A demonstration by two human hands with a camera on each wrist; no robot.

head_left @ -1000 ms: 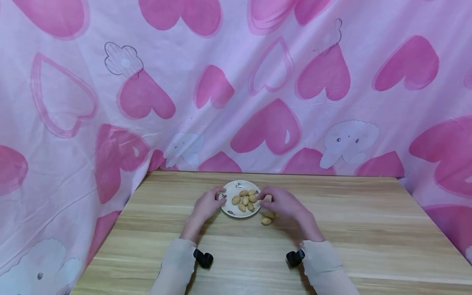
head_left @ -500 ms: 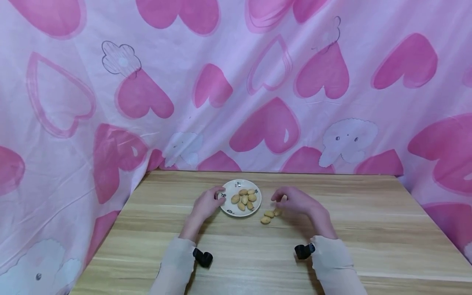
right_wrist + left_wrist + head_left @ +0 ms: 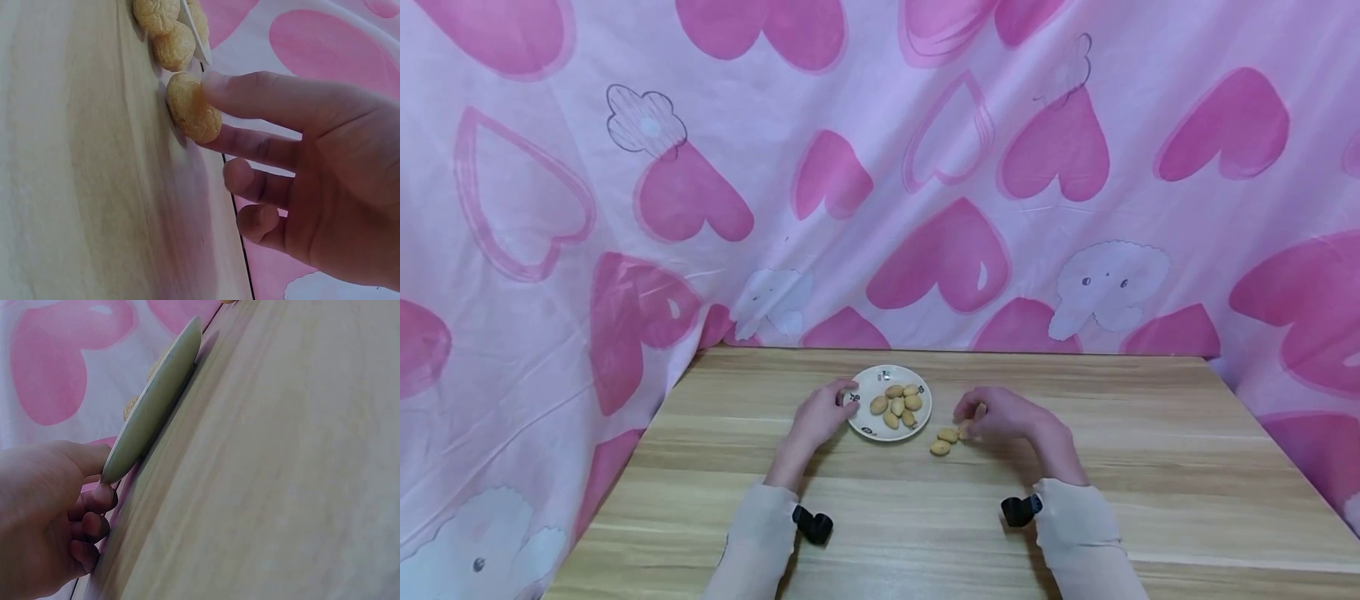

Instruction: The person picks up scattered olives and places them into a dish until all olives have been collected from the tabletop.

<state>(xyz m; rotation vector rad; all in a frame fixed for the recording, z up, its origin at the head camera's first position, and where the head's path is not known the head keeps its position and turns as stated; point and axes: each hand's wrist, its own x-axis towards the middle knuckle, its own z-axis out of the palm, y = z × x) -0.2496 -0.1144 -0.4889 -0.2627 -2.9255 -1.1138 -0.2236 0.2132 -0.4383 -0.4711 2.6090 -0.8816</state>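
Observation:
A small white plate (image 3: pixel 867 377) with dark printed marks lies toward the back of the table, bearing several golden-brown, wrinkled oval pieces (image 3: pixel 897 406) that look like nuts or puffed snacks. My left hand (image 3: pixel 818 413) pinches the plate's left rim between thumb and fingers, seen edge-on in the left wrist view. Right of the plate, my right hand (image 3: pixel 1006 413) has its thumb and index finger around one wrinkled oval piece (image 3: pixel 190 109), low at the wood. Its other fingers curl without holding anything. Two more loose pieces, a farther one (image 3: pixel 948 435) and a nearer one (image 3: pixel 940 448), lie beside it.
The wooden table (image 3: pixel 880 517) ends at the back against a pink cloth (image 3: pixel 745 167) printed with hearts, which also hangs along the left side. A small black camera sits at each wrist, one on the left (image 3: pixel 813 526) and one on the right (image 3: pixel 1021 511).
My right hand has moved from the plate's right edge out to the loose pieces and closed its fingertips on the rightmost one. My left hand stays on the rim.

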